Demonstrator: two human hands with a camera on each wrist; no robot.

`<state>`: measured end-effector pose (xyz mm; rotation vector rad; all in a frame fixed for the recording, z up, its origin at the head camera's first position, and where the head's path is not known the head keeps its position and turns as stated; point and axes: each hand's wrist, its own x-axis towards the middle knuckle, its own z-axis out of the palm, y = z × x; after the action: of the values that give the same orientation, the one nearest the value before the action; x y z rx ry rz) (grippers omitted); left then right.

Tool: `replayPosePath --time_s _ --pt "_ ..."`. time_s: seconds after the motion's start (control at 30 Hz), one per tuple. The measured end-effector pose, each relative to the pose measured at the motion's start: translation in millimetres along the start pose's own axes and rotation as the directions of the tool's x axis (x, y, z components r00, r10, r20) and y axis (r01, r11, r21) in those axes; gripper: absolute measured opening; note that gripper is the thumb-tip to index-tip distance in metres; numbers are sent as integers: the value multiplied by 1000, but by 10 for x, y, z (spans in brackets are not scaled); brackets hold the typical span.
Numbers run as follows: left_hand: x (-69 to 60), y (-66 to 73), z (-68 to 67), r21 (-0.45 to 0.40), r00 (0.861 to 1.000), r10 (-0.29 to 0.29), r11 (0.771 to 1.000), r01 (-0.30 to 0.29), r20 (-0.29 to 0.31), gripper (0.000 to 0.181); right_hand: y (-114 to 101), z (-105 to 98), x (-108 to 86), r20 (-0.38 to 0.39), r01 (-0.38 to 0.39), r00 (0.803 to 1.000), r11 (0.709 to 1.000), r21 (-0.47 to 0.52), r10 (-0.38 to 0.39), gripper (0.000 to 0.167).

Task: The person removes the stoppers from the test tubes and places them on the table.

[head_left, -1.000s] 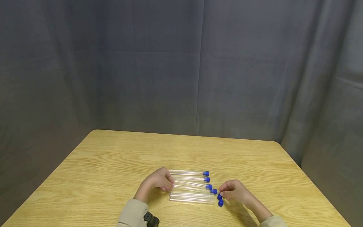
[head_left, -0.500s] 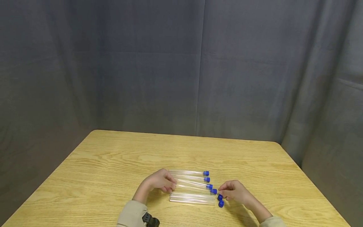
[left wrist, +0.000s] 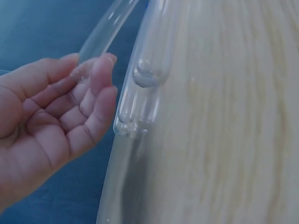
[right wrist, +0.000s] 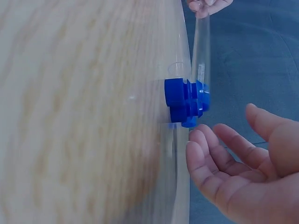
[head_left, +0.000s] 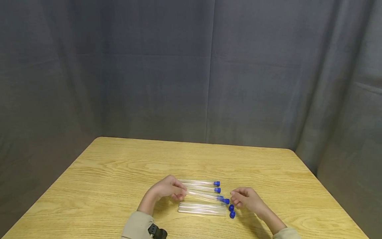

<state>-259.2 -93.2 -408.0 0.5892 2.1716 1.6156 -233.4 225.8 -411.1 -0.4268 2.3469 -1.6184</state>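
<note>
My left hand [head_left: 169, 188] pinches the rounded end of a clear test tube [left wrist: 106, 32] between thumb and fingers. This tube slopes above the table, and blue caps [head_left: 225, 201] crowd together at its far end, partly overlapping. Farther back lie two test tubes [head_left: 197, 187] with blue caps in their right ends. Nearer the person, several uncapped test tubes [head_left: 201, 208] lie side by side. Loosely bent and holding nothing, my right hand [head_left: 247, 200] hovers just right of the caps. Two loose blue caps [head_left: 231, 211] sit below its fingertips.
A wooden table [head_left: 119, 172] carries everything, with its far edge before a grey curtain [head_left: 161, 83]. A black wrist device [head_left: 157, 231] shows beside the left sleeve [head_left: 137, 225].
The left hand has moved slightly right and raised its end of the tube. The right hand's fingers have lifted off the loose caps, which stay on the table.
</note>
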Motion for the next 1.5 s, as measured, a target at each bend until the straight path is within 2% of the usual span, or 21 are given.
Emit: replayPosePath --time_s 0.2,0.43,0.67,0.83,1.03,1.2,1.33,1.5 --pt "-5 66 -3 -58 1000 1 998 -1 -8 22 -77 6 -15 -99 39 994 999 -12 -40 44" --pt "-4 195 -8 -109 997 77 991 -75 14 25 -193 6 -28 -256 35 967 998 53 -20 45" --pt "-49 380 -5 -139 993 115 984 -111 15 25 -331 -14 -84 -325 85 944 991 99 -49 45" --pt "-97 485 8 -154 990 141 979 -137 13 26 -408 -22 -126 -330 167 936 979 113 -122 47" --pt "-157 592 17 -170 987 158 973 -154 9 28 -459 -13 -167 -286 284 929 949 138 -236 47" --pt "-201 652 7 -159 984 177 972 -174 3 27 -517 -4 -201 -252 361 915 918 162 -315 34" --pt "-226 682 -3 -156 980 200 968 -198 0 27 -562 2 -233 -235 398 905 900 176 -354 23" --pt "-250 706 -8 -163 976 217 963 -214 4 27 -605 15 -269 -243 409 898 899 154 -367 21"
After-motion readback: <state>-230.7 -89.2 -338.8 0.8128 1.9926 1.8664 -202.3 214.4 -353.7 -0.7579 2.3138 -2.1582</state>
